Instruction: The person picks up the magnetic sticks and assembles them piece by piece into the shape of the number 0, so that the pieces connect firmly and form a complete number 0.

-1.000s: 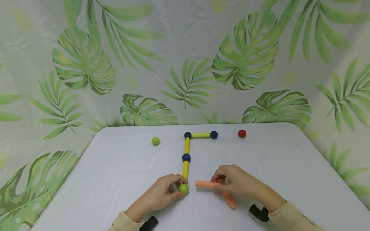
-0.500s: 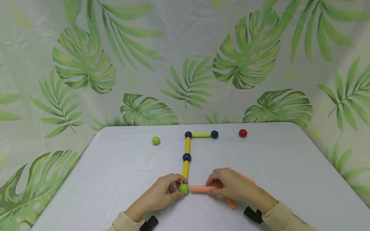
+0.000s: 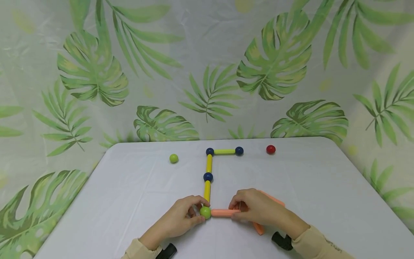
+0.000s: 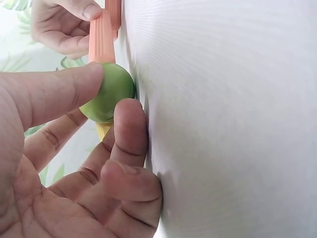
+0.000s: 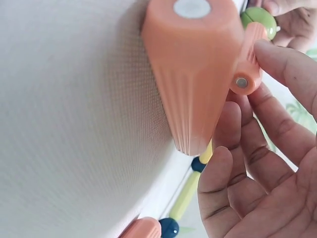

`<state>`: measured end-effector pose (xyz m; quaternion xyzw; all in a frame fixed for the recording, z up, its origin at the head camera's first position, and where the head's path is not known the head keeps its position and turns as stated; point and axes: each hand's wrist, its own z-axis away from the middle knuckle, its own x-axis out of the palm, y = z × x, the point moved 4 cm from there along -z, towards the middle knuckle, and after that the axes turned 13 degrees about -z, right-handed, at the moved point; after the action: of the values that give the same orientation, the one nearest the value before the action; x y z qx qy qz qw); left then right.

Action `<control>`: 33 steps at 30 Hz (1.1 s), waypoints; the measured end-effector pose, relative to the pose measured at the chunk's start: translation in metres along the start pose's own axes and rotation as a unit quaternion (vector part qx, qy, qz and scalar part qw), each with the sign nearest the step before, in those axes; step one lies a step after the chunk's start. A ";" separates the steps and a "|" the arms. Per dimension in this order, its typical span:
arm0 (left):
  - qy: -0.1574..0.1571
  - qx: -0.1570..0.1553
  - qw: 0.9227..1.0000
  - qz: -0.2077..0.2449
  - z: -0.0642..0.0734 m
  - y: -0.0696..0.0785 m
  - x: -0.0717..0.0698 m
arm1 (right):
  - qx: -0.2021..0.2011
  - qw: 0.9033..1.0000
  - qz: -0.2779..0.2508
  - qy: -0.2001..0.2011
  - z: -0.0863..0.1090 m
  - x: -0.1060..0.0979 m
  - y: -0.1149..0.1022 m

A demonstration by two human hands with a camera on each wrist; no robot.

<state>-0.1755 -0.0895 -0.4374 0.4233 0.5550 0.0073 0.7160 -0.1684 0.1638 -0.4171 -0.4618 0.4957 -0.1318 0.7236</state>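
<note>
My left hand pinches a light green ball between thumb and fingers at the near end of a chain. A yellow magnetic stick runs away from that ball to a dark blue ball. In my right hand an orange magnetic stick is pinched by the thumb and fingers, its left end against the green ball. The left wrist view shows that stick meeting the ball. Under and behind the right hand lie two loose orange sticks, partly hidden; one looms large in the right wrist view.
Farther back, another yellow stick leads to a blue ball, then a lime stick and a blue ball. A loose green ball lies left, a red ball right. A leaf-print curtain hangs behind the white table.
My right hand has brought the orange stick leftward and nearer until it touches the green ball. Another orange stick now shows behind that hand. The left hand stays on the ball.
</note>
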 end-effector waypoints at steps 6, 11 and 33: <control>0.001 0.000 1.000 0.000 0.000 0.000 0.001 | -0.002 0.999 0.015 0.028 0.006 -0.007 0.001; 0.001 -0.001 1.000 0.005 0.000 0.000 0.001 | 0.006 0.995 0.046 0.085 0.018 -0.017 0.002; 0.002 0.002 1.000 0.006 0.001 0.001 0.000 | 0.126 0.974 0.089 0.167 0.050 -0.016 0.018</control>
<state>-0.1737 -0.0893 -0.4367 0.4284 0.5537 0.0111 0.7140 -0.1385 0.2108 -0.4180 -0.2926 0.6283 -0.2035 0.6915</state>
